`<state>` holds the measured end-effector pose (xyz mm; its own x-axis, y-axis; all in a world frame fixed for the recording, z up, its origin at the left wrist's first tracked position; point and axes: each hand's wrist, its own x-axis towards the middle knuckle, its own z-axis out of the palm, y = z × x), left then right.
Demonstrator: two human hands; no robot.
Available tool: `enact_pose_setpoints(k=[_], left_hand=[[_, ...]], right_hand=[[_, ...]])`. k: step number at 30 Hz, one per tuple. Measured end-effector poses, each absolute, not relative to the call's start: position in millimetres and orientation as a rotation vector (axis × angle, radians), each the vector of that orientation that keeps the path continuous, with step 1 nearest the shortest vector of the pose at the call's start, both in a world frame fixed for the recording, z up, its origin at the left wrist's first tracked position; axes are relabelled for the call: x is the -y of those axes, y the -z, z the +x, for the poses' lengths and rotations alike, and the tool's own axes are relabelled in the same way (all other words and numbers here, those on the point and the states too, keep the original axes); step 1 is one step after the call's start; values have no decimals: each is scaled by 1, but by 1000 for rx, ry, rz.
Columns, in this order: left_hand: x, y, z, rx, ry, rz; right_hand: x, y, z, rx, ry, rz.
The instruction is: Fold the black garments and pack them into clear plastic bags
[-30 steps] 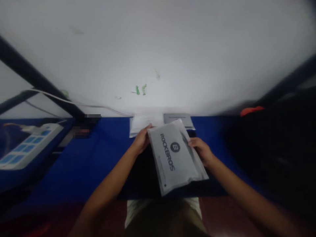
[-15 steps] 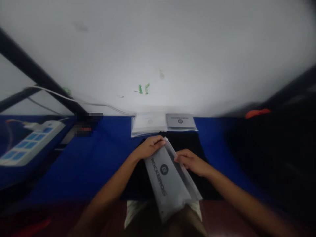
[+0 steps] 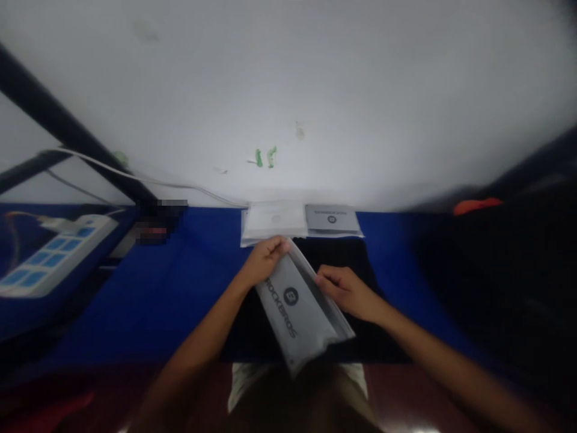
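A translucent grey zip bag (image 3: 300,310) printed ROCKBROS with a round logo is held slantwise over a black cloth (image 3: 336,255). My left hand (image 3: 267,258) pinches its upper corner at one end of the opening edge. Along that same edge, my right hand (image 3: 345,290) grips the rim with thumb and bent fingers. The bag's mouth looks partly parted along this side. Its lower end hangs near the table's front edge. What lies inside the bag cannot be made out.
Against the white wall lie a stack of whitish bags (image 3: 276,221) and another grey printed bag (image 3: 332,220). A power strip (image 3: 58,255) with a plugged-in cable is at the left on the blue tabletop (image 3: 157,300). Something orange (image 3: 476,206) shows at the right.
The bag has moved slightly up and left, away from my lap, with both hands still on it. My right hand's grip on the rim looks much the same.
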<state>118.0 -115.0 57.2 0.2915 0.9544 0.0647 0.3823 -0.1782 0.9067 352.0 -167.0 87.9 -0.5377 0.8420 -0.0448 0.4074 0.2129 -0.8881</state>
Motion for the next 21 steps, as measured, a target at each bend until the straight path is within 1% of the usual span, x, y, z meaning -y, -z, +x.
enact_pose_setpoints(k=[4, 7, 10, 14, 18, 21], left_hand=[[105, -58, 92, -1360, -972, 1680], [106, -58, 87, -1351, -999, 1648], [111, -57, 95, -1290, -958, 1599], [118, -56, 108, -1225, -891, 1630], [124, -54, 119, -1194, -883, 1677], [129, -53, 125, -1204, -896, 1735]], right_hand=[[190, -95, 367, 2106, -1441, -1140], [198, -93, 371, 1992, -1518, -1227], [194, -89, 370, 1812, -1463, -1271], [182, -87, 363, 1947, -1308, -1094], [173, -83, 352, 2034, -1440, -1071], [170, -80, 348, 2068, -1400, -1177]])
